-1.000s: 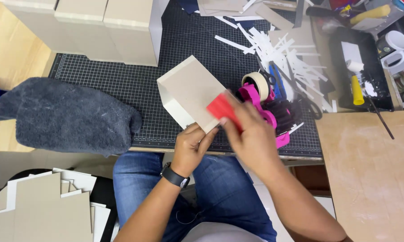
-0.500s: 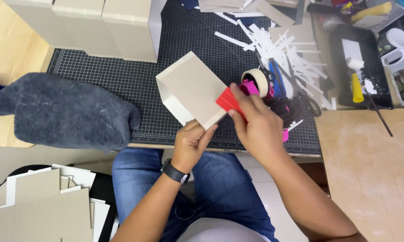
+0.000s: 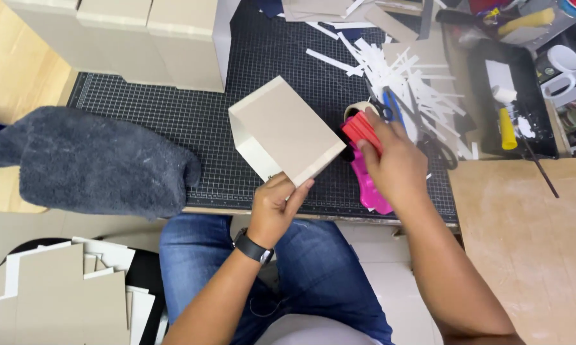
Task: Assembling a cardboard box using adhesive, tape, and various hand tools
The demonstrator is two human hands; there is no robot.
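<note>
- While we look down at the cutting mat [image 3: 173, 121], our left hand [image 3: 276, 207] pinches the near corner of a small cardboard box [image 3: 288, 131], thumb and fingers closed on its edge; the box sits tilted on the mat, just in front of our lap.
- Our right hand [image 3: 393, 166] is wrapped around a red tape dispenser [image 3: 363, 131], which it presses against the box's right edge.
- We judge the box light and stiff, but thin-walled: squeezed in the middle of a panel it would likely dent, so the corners and folded edges are the safer places to hold.
- Right of the box on the mat lie a pink tool [image 3: 371, 188], scissors [image 3: 390, 108] and a heap of white paper strips [image 3: 403, 70].
- Left of the box rests a grey towel [image 3: 96, 160]; behind it stand larger cardboard boxes [image 3: 128, 38].
- Hidden from us: the dispenser's blade and tape end under our right palm, and the box's underside. We cannot tell whether the open left end holds anything.
</note>
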